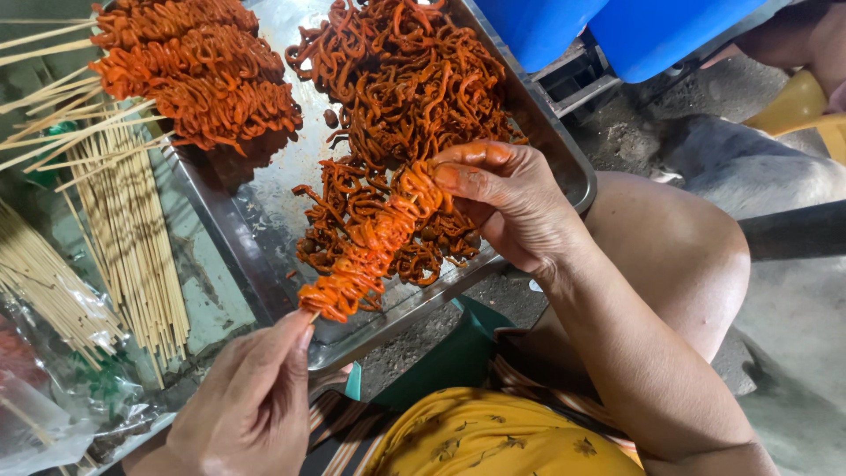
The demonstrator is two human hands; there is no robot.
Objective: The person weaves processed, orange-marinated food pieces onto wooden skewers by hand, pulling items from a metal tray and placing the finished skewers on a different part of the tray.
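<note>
Your left hand (251, 401) pinches the skewer (374, 242) low, over the tray's (264, 264) near edge; your right hand (507, 203) grips the top strip. Keep it steady, fold evenly, press snug.

Bare-armed person wears a yellow flower-printed garment (493, 441) over striped cloth (538, 392).

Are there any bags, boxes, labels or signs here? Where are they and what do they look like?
Clear plastic bag: far left, crinkled and see-through, holding pale bamboo sticks.
Second clear plastic bag: bottom left corner, crumpled, shiny; what is inside cannot be told.
Blue containers: top right, beyond the metal tray, smooth plain blue; only their lower parts show.
No labels, signs or screens in view.
</note>
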